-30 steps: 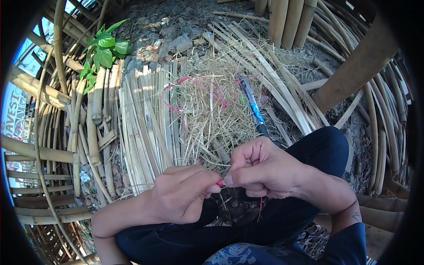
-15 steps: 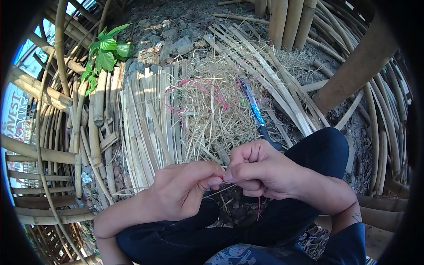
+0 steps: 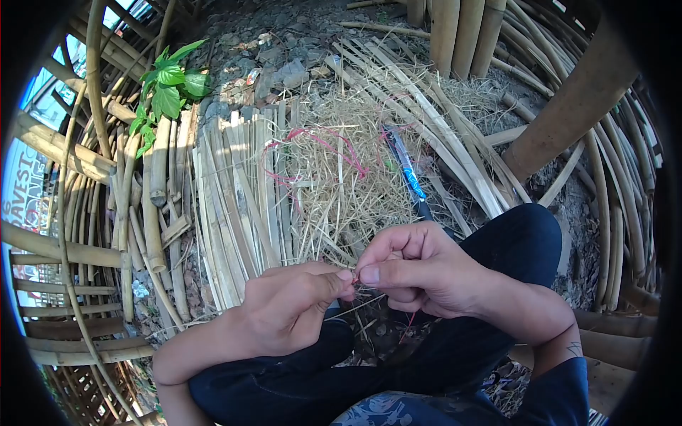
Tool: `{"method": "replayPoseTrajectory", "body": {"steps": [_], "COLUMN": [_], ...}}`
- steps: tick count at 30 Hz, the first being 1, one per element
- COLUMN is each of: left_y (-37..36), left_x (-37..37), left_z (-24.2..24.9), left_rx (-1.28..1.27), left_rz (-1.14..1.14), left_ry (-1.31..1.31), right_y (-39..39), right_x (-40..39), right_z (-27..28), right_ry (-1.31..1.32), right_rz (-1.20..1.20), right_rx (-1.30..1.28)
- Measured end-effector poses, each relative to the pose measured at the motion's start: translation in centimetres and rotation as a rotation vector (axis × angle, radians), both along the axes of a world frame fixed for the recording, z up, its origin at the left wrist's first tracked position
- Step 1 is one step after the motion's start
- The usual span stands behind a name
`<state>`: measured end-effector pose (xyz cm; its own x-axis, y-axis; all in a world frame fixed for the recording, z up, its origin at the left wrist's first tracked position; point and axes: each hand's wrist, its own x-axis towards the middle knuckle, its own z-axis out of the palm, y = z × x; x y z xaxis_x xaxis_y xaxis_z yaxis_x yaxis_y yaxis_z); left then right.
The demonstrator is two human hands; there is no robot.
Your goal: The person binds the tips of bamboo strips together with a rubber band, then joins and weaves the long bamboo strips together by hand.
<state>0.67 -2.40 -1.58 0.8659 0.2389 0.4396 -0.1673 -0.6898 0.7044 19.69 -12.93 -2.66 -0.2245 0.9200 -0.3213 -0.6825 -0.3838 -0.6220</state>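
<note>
My left hand [image 3: 288, 305] and my right hand [image 3: 430, 273] meet above my lap, thumbs and index fingertips pinched almost against each other. Between the fingertips a small bit of red string shows, and a loose red end [image 3: 408, 328] hangs below my right hand. Both hands are closed on this string; whether it is knotted there is too small to make out. Beyond my hands lies a heap of bamboo shavings [image 3: 334, 192] with a loose loop of pink-red string [image 3: 320, 135] on top. A long tool with blue markings and a dark handle [image 3: 410, 174] rests at its right side.
Split bamboo slats [image 3: 238, 192] lie side by side on the left, and longer strips [image 3: 440, 135] on the right. A thick bamboo post [image 3: 568, 106] leans at the right. A green plant [image 3: 170, 82] grows at the back left. Bamboo poles and lattice surround me.
My fingertips have shifted slightly, with the right thumb now extended toward the left fingertips. The hanging red string end has swung a little left. Both hands keep their pinch.
</note>
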Motion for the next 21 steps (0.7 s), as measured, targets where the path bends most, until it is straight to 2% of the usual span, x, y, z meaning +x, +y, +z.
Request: {"method": "replayPoseTrajectory", "body": {"steps": [3,11,21], "left_y": [0.2,0.3,0.4], "left_x": [-0.1,-0.1,-0.1], "left_z": [0.2,-0.5,-0.5], "left_rx": [0.055,0.149,0.247], "left_rz": [-0.019,-0.067,-0.072], "left_ry": [0.003,-0.103,-0.068], "right_y": [0.0,0.0,0.0], "right_x": [0.3,0.2,0.0], "right_z": [-0.7,0.2,-0.4], "right_ry": [0.089,0.055,0.081], "right_rz": [0.021,0.042,0.083], "right_rx": [0.028,0.002,0.004]}}
